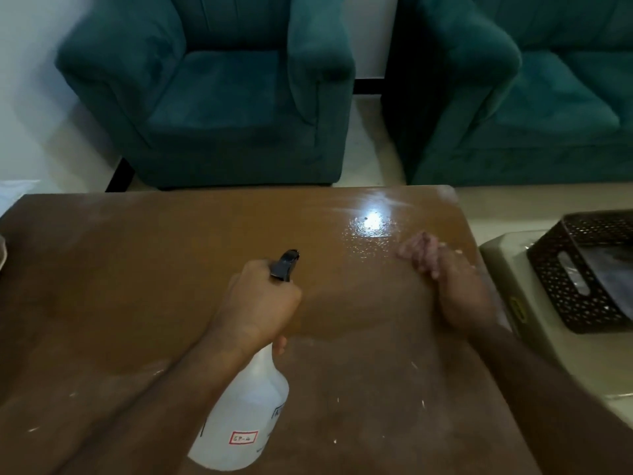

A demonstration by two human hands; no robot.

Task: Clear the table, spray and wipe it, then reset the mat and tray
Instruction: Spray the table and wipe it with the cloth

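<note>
A brown wooden table (137, 269) fills the lower view, wet and shiny at its far right where droplets catch the light. My left hand (260, 303) grips the neck of a white spray bottle (246, 413) with a black trigger head (286, 264) pointing away over the table. The bottle carries a small red-framed label. My right hand (445, 279) hovers low over the table's right edge, fingers loosely apart and blurred, holding nothing that I can see.
Two teal armchairs (219, 97) (534, 97) stand beyond the table's far edge. At the right, a dark perforated basket (561, 289) sits on a beige stool (507, 269). White specks dot the tabletop. Something white lies at the far left edge (13, 197).
</note>
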